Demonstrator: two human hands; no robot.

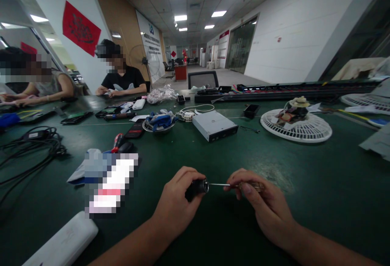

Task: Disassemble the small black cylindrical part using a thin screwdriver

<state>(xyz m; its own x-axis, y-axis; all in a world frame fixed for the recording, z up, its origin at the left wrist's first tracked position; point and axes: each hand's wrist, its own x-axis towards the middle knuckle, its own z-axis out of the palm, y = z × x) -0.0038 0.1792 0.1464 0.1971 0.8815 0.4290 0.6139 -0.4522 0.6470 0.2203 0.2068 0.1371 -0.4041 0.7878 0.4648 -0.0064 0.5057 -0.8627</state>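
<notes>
Head view, bench session. Left hand (175, 203) is closed firmly around a short black cylindrical part (196, 188) with a bright metal rim, and holds it above a dark green bench mat (243, 164). Right hand (262, 205) pinches a slim precision screwdriver (251, 186) between thumb and fingertips; it has a ridged, amber-toned handle. Its thin steel shaft (219, 184) spans the short gap between the hands, and its tip meets the rimmed end of the black part.

Near left on the mat: a white rounded plastic bar (61, 241), and just beyond it a pixelated package (111, 184). Farther off: a red-handled screwdriver (117, 143), a steel bowl (146, 127) holding blue items, and a silver optical disc drive (215, 125). To the right lies a white round fan guard (317, 129). At the far left, a co-worker in a black T-shirt (122, 79) has both hands at the mat's far edge.
</notes>
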